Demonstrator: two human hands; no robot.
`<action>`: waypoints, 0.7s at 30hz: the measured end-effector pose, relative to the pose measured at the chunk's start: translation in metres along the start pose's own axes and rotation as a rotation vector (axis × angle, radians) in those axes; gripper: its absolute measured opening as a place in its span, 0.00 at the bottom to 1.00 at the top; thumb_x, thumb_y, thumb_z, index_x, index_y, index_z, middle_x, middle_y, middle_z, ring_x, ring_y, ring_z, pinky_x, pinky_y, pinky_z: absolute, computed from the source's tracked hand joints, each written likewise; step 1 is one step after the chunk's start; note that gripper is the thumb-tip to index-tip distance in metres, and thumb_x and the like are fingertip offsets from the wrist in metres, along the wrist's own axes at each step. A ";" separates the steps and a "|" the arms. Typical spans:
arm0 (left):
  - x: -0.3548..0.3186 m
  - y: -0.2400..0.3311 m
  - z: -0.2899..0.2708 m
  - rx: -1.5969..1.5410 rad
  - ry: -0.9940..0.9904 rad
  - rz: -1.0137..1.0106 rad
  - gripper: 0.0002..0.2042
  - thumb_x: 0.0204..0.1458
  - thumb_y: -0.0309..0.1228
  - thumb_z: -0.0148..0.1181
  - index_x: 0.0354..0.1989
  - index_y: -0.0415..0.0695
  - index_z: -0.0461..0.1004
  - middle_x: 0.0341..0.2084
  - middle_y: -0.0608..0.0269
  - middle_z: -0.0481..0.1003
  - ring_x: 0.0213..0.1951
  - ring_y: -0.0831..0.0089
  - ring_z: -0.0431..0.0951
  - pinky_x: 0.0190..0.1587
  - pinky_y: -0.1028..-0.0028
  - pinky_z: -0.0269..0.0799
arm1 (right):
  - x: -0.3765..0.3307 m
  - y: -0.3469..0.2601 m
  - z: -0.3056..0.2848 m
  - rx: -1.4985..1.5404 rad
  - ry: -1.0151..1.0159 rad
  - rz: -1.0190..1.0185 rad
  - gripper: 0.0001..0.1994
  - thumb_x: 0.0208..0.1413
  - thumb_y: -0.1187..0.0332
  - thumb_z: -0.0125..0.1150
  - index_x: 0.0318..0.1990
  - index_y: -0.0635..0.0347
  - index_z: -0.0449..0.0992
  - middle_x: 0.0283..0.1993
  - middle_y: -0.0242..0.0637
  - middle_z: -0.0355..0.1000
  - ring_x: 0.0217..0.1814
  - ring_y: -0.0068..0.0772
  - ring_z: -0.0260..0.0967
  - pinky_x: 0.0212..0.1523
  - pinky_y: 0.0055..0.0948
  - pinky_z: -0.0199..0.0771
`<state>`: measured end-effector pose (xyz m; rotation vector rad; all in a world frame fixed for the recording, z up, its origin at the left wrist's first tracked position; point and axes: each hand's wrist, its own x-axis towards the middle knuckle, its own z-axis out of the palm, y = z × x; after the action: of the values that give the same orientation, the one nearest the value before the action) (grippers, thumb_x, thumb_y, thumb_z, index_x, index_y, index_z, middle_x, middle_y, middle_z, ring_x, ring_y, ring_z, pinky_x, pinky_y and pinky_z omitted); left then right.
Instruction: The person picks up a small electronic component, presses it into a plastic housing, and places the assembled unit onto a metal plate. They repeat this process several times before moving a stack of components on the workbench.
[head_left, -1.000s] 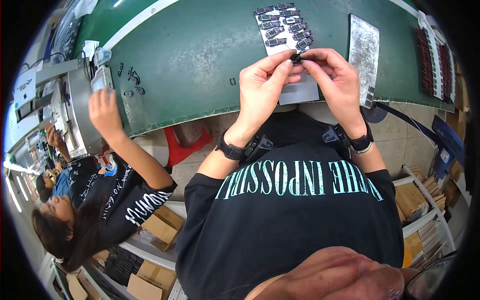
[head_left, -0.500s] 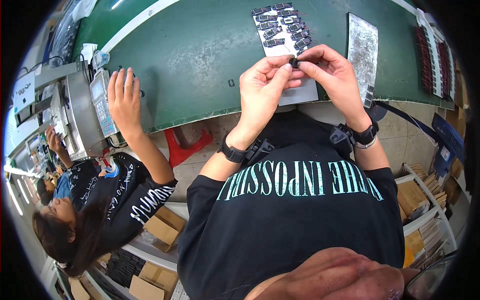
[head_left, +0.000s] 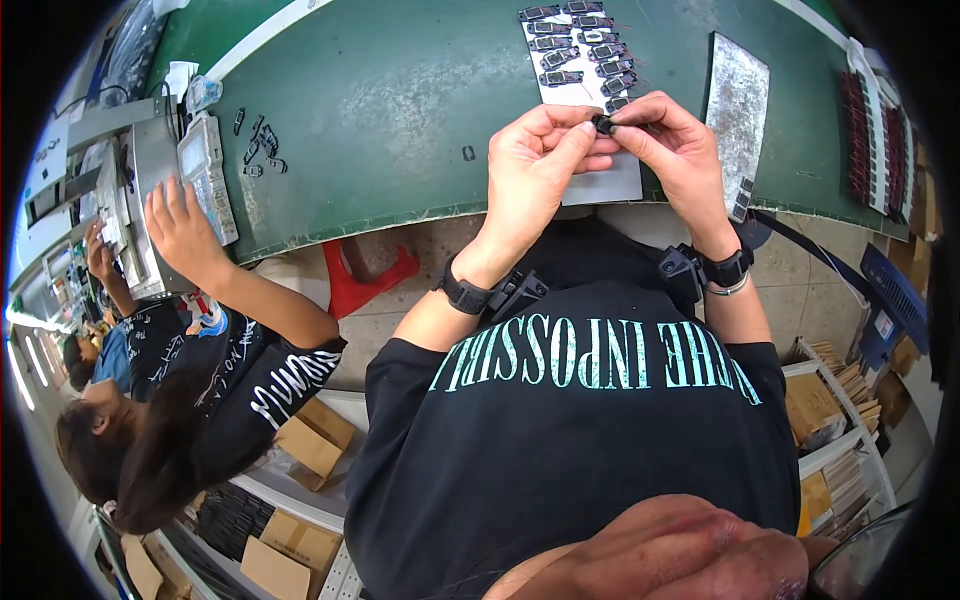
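My left hand (head_left: 535,165) and my right hand (head_left: 675,150) meet above the near edge of the green worktable, close to a white board (head_left: 612,188). Between them is a small black part (head_left: 602,124), pinched from both sides by thumbs and fingertips. Its exact kind is hidden by my fingers. Beyond my hands, two columns of small black modules (head_left: 561,78) with thin wires lie on the white board.
A worn metal plate (head_left: 737,90) lies right of my hands, with small black pieces (head_left: 742,198) at its near end. Wired parts (head_left: 858,135) stand in rows at far right. At left, a co-worker's hand (head_left: 188,235) is beside a machine; loose black parts (head_left: 262,143) lie near it.
The co-worker's hand has moved left toward the machine, uncovering the loose black parts. My hands keep their pinch on the small black part; the view has shifted slightly.
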<state>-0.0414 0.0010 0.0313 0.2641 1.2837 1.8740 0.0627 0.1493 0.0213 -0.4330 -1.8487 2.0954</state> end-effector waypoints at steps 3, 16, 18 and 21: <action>0.001 0.000 0.001 0.006 -0.007 0.006 0.09 0.63 0.23 0.55 0.47 0.32 0.74 0.38 0.52 0.80 0.40 0.68 0.84 0.44 0.73 0.83 | 0.001 -0.001 -0.002 0.051 0.015 0.071 0.06 0.60 0.76 0.62 0.44 0.65 0.76 0.43 0.29 0.73 0.47 0.18 0.70 0.51 0.19 0.71; -0.003 -0.004 0.005 0.001 0.026 0.045 0.08 0.61 0.20 0.56 0.46 0.31 0.73 0.38 0.53 0.80 0.37 0.72 0.83 0.43 0.75 0.82 | -0.006 -0.008 0.027 -0.072 0.166 -0.045 0.09 0.62 0.78 0.57 0.48 0.65 0.70 0.50 0.32 0.70 0.50 0.21 0.70 0.54 0.23 0.73; -0.004 -0.004 0.005 -0.008 0.031 0.059 0.08 0.60 0.20 0.56 0.46 0.31 0.73 0.38 0.52 0.80 0.36 0.73 0.83 0.43 0.76 0.82 | -0.006 -0.009 0.027 -0.102 0.145 -0.048 0.09 0.61 0.78 0.57 0.49 0.66 0.70 0.50 0.33 0.70 0.50 0.21 0.70 0.54 0.23 0.73; -0.005 -0.005 -0.001 0.036 0.034 0.058 0.06 0.59 0.19 0.57 0.44 0.32 0.73 0.38 0.53 0.80 0.37 0.74 0.83 0.43 0.76 0.82 | -0.007 -0.011 0.027 -0.161 0.100 -0.057 0.11 0.61 0.79 0.56 0.50 0.67 0.70 0.50 0.33 0.69 0.50 0.22 0.70 0.54 0.23 0.74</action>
<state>-0.0361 -0.0024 0.0277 0.2924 1.3462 1.9130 0.0583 0.1233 0.0360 -0.5070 -1.9553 1.8606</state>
